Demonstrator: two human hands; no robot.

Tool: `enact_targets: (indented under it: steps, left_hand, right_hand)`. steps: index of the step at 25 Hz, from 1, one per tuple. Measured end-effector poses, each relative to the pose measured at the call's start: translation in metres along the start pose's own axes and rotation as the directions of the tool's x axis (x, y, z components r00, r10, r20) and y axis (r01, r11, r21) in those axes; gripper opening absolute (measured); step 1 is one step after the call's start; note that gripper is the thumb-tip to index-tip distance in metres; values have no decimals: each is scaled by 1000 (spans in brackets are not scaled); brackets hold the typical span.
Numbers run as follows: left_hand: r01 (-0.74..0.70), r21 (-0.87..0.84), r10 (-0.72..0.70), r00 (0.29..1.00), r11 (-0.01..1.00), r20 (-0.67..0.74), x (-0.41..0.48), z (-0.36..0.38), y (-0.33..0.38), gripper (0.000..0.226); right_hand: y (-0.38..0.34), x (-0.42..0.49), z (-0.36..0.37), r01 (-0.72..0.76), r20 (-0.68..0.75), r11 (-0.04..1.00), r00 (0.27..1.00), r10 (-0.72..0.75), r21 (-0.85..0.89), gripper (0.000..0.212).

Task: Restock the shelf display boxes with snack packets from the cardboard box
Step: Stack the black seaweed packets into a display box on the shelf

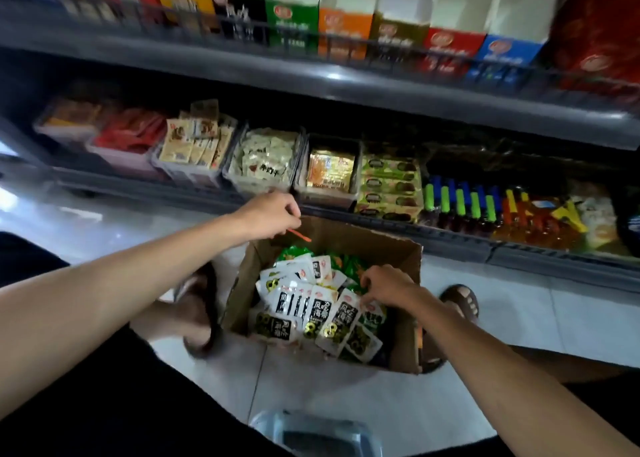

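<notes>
Open brown cardboard box (391, 248) sat lower centre, full of white-and-black snack packets (322, 309). Right hand (384, 285) reached in, fingers curled, gripping some. Left hand (273, 214) hovered mid-frame, fingers curled by thin orange strip (299, 234) (hold unclear).

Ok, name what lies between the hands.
Head view: a thin orange strip pinched by the left hand, then green snack packets and white-and-black packets in the brown cardboard box, reaching the right hand.

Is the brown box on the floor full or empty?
Fairly full: the open cardboard box holds a heap of white-and-black snack packets over green ones.
</notes>
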State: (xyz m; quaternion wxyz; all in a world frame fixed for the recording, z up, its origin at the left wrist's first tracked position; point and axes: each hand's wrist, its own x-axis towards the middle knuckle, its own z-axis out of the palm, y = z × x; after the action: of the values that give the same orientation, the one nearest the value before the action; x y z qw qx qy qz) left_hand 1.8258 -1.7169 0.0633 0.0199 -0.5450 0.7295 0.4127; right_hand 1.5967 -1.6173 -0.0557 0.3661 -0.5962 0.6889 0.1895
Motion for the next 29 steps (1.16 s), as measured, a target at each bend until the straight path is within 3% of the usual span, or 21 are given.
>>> enact_targets:
  steps: [3,7,10,15,18,21,23,29]
  left_hand:
    - [124,97,-120,991,988,-52,25,21,-36,33]
    - [302,233,-312,950,925,6,56,41,-84,68]
    - [329,255,-363,926,909,101,66,51,-102,66]
    - [295,237,-332,934,926,135,70,59,-104,56]
    - [292,252,-329,936,923,123,69,60,-104,45]
    - [282,275,-324,938,919,121,69,62,-104,42]
    - [281,267,-322,939,922,122,69,61,-104,41]
    - [272,269,-311,943,924,115,70,62,-106,39]
  right_hand:
    - [0,45,42,-23,2,1000,1000,23,3,60]
    - [3,86,100,-61,-64,997,996,59,-38,72]
    - [8,95,113,-95,-199,995,976,91,-11,68]
    - [13,97,111,-83,-270,996,959,88,30,36]
    - [18,94,100,73,-272,991,961,-39,112,17]
    - [10,100,87,276,-291,954,928,-231,121,19]
    - [-5,107,93,330,-283,936,915,-286,120,18]
    - [-21,113,124,146,-364,969,929,-64,201,26]
